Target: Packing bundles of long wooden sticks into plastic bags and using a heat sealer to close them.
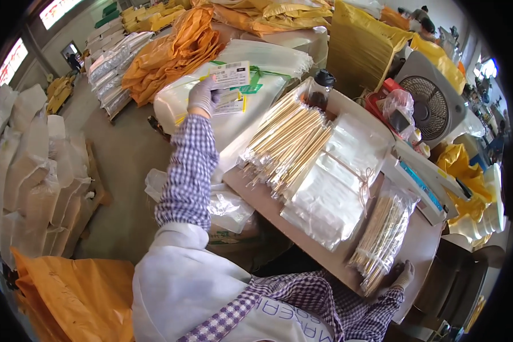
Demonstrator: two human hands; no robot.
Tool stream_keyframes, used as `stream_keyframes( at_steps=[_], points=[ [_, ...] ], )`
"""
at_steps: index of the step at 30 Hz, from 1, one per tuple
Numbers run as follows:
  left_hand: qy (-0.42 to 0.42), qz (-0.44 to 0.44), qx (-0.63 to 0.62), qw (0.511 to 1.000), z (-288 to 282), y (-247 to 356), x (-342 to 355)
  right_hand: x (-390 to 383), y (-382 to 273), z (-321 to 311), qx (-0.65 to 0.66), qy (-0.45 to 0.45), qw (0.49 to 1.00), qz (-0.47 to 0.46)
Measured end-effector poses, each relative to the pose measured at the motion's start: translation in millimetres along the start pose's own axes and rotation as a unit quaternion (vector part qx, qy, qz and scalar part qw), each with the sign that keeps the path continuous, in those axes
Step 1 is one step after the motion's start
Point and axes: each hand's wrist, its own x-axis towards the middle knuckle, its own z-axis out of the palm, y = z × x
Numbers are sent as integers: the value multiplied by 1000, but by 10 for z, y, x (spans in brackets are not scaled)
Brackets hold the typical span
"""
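Observation:
My left hand (pixel 204 97), in a thin pale glove and checked sleeve, reaches out at the upper middle. Its fingers pinch a white printed label (pixel 231 75) over a stack of clear plastic bags (pixel 176 105). A second label with a yellow edge (pixel 233 104) lies under it on the stack. My right hand (pixel 403 276), gloved too, rests at the table's near right, fingers apart and partly hidden. Beside it is a clear bag packed with thin wooden sticks (pixel 383 233). Loose sticks (pixel 290 139) lie in a pile next to a tied bundle of flat clear bags (pixel 339 182).
On the brown table (pixel 256 196) stand a dark-lidded bottle (pixel 322 88) and a long white device with a blue strip (pixel 419 182). A grey box fan (pixel 430 97) is behind. Orange sacks (pixel 174 54) lie at the back. White packed bags (pixel 34 188) stand at left.

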Motion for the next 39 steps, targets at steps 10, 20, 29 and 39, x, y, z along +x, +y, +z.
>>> stream_keyframes(
  at_steps=[10, 20, 29, 39],
  points=[
    [-33, 229, 817, 528, -372, -585, 421, -338, -338, -10, 114, -77, 989, 56],
    [-593, 307, 474, 574, 3008, -2186, -2169, 516, -849, -422, -218, -83, 971, -57],
    [-809, 159, 368, 429, 4041, -4779, -5135, 3318, 487, -1378, -47, 110, 982, 144],
    [-691, -326, 380, 522, 4369, -4913, -5362, 3803, 316, -1523, -309, 206, 921, -120]
  ],
)
